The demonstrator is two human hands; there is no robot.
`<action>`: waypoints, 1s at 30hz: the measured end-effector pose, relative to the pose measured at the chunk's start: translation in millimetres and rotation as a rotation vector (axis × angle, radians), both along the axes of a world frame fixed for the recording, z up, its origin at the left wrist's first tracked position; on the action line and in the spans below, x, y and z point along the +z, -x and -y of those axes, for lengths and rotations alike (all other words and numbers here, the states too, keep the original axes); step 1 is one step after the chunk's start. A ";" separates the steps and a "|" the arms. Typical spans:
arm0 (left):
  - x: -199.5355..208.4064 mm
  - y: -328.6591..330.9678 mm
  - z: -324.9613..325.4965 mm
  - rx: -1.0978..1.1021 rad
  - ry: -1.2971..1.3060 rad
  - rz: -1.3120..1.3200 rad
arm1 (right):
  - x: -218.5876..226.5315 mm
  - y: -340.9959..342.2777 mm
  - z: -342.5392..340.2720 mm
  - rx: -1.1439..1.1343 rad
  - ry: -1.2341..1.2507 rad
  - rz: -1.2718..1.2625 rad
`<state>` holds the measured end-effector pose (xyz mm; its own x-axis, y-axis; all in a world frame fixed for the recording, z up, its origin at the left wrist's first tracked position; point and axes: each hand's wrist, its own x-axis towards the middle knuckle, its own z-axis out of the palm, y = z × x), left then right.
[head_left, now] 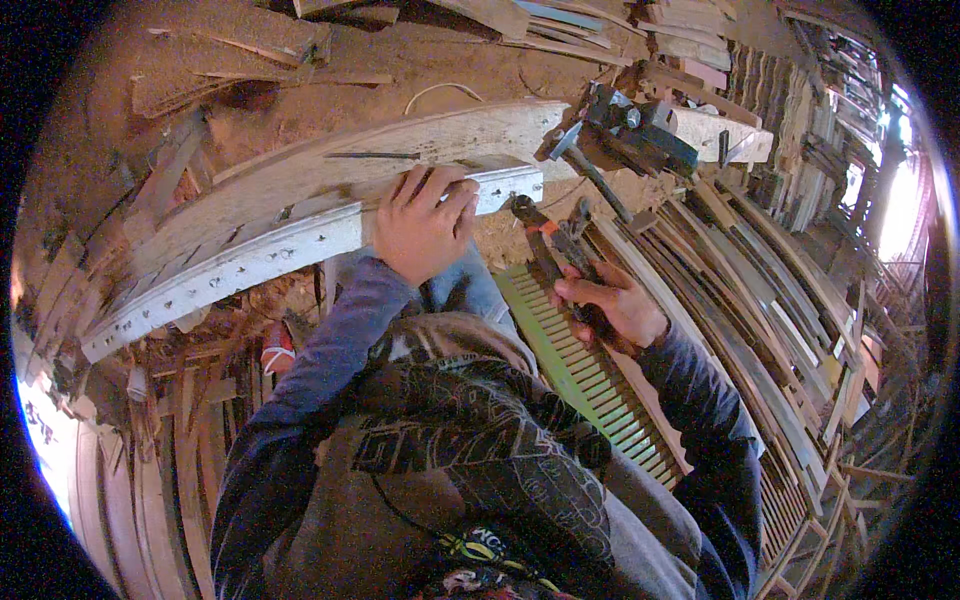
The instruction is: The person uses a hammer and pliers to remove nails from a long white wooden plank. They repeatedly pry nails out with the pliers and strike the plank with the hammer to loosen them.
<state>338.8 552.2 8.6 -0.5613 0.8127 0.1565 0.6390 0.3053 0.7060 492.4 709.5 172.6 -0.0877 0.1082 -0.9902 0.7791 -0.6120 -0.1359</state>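
Note:
My left hand [425, 220] is closed over the right part of a long white wooden strip [290, 245], with its fingers curled across the top edge. Several nail-like points or small holes line the strip's front face. My right hand [612, 305] grips the dark handles of a pair of pincers [545, 245] with orange marks. The rounded head of the pincers is close beside the strip's right end; whether it touches a nail there I cannot tell. Behind the strip, a thin dark rod [372, 155] rests on a pale plank [450, 135].
A hammer [595, 180] leans at the plank's right end, beside a dark block-like tool [640, 125]. Long wooden strips [740, 290] are stacked to the right. A green slatted piece [570, 365] stands by my right leg. Scrap wood [240, 80] litters the brown ground.

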 end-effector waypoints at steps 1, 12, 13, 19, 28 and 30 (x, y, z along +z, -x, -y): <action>-0.3 -0.9 -0.4 0.007 0.001 -0.036 | -1.1 -4.5 0.4 0.034 0.010 -0.012; 37.4 -8.8 -13.4 0.250 -0.272 0.529 | -25.1 -65.6 21.6 0.465 -0.216 -0.464; 48.2 -12.1 -12.7 0.223 -0.357 0.744 | -19.8 -67.7 20.5 0.529 -0.259 -0.525; 54.0 -40.1 -53.6 0.220 -0.986 2.252 | 13.1 -73.6 4.6 0.935 -0.412 -0.608; 21.0 -59.5 -57.2 0.206 -0.907 2.378 | 22.4 -104.6 -23.4 0.818 -0.197 -0.640; 4.7 -39.7 -69.4 -0.167 -0.976 2.454 | 19.8 -113.8 -23.9 0.577 -0.076 -0.608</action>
<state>378.5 621.6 13.4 -0.2234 0.9664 -0.1274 -0.9282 -0.2508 -0.2749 606.2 733.4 192.4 -0.6653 -0.0530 -0.7447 0.7449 -0.1126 -0.6576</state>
